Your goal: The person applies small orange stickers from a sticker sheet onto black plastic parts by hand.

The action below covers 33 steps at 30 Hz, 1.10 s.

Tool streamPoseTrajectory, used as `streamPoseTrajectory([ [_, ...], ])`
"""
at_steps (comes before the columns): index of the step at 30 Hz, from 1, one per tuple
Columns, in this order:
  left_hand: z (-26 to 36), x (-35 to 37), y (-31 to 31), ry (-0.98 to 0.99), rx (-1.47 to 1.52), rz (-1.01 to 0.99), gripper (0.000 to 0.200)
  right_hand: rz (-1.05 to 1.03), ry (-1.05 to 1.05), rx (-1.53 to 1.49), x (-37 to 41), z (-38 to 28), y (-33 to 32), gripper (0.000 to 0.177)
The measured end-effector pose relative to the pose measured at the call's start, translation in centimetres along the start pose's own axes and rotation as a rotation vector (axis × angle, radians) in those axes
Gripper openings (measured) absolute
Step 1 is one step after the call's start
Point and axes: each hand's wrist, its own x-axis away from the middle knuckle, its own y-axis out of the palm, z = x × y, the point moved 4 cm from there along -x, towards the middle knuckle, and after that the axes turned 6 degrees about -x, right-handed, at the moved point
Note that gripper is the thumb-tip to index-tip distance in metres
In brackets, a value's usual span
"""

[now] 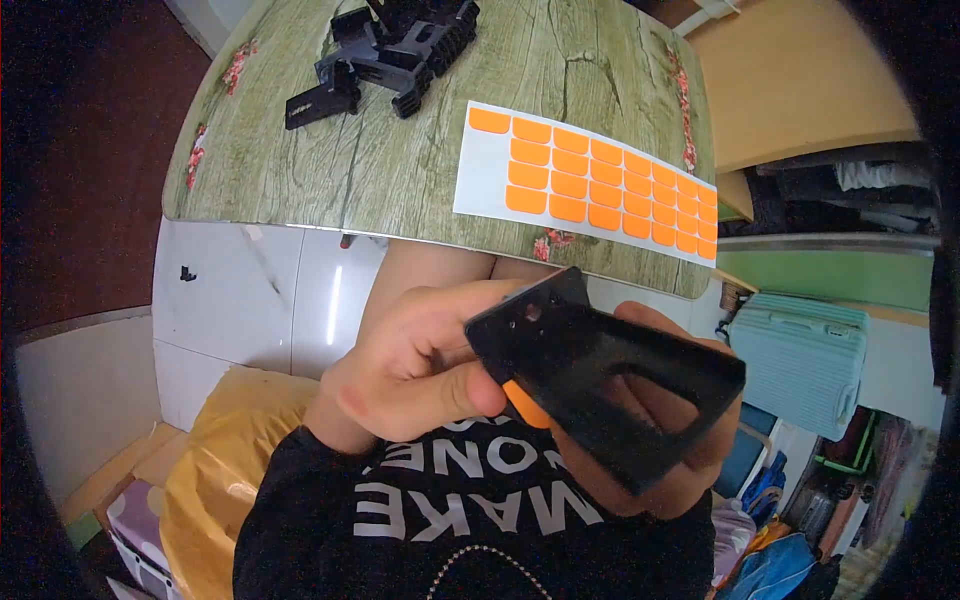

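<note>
The black bracket [600, 390] is held close to the chest, below the table [400, 170] edge. The left hand [415, 370] curls tight round its corner, thumb pressing an orange sticker [525, 405]; the right hand [700, 475] cradles it from beneath. The sticker may crease or sit askew under the thumb. The yellow bag [220, 450] and teal suitcase [800, 365] hide their contents

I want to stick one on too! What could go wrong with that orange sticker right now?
The orange sticker peeks out by the left hand against the black part; it might go on crooked or wrinkled. The right hand helps hold the part in the air, off the table, so a slip could drop it.
</note>
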Motion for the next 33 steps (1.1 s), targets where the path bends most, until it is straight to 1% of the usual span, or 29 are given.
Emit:
streamPoseTrajectory([
  [2,0.0,0.0,0.0,0.003,-0.009,0.012,0.041,-0.010,0.044,-0.032,-0.1,0.3,0.0,0.029],
  [7,-0.4,0.2,-0.2,-0.008,0.077,-0.025,0.045,-0.034,0.153,-0.115,0.2,0.1,-0.9,0.029],
  [12,-0.5,0.0,-0.3,0.034,-0.030,-0.066,0.049,-0.056,0.264,-0.195,-0.1,0.5,-0.5,0.029],
  [15,-0.3,0.1,-0.3,0.000,0.015,0.000,0.048,-0.069,0.329,-0.243,0.1,0.2,-1.2,0.028],
  [17,-0.3,0.2,-0.3,-0.011,0.029,0.022,0.048,-0.079,0.372,-0.276,-0.5,1.1,0.4,0.028],
  [19,-0.1,0.2,-0.6,0.041,-0.044,0.084,0.047,-0.087,0.413,-0.309,-0.8,2.8,0.2,0.028],
  [21,0.2,0.1,-1.0,0.092,-0.121,0.140,0.047,-0.091,0.452,-0.337,-0.7,3.0,-0.4,0.028],
  [23,-0.4,0.1,-1.2,0.116,-0.137,0.168,0.047,-0.020,0.531,-0.446,1.5,3.6,1.4,0.028],
  [24,-0.9,0.1,-1.4,0.141,-0.150,0.199,0.046,-0.017,0.527,-0.441,1.6,3.7,1.6,0.028],
  [26,-1.6,0.1,-2.1,0.194,-0.175,0.267,0.045,-0.061,0.485,-0.336,1.7,3.7,2.0,0.026],
  [27,-2.0,0.0,-2.3,0.192,-0.177,0.266,0.045,-0.081,0.470,-0.286,1.8,3.6,2.1,0.024],
  [31,-2.8,0.1,-3.1,0.194,0.062,0.154,0.045,-0.148,0.421,-0.087,2.2,2.9,2.8,0.021],
  [32,-2.7,0.2,-3.3,0.193,0.057,0.145,0.045,-0.140,0.431,-0.082,2.4,3.2,2.5,0.022],
  [33,-2.3,0.6,-3.4,0.220,-0.128,0.148,0.045,-0.130,0.443,-0.076,2.6,3.5,2.1,0.023],
])
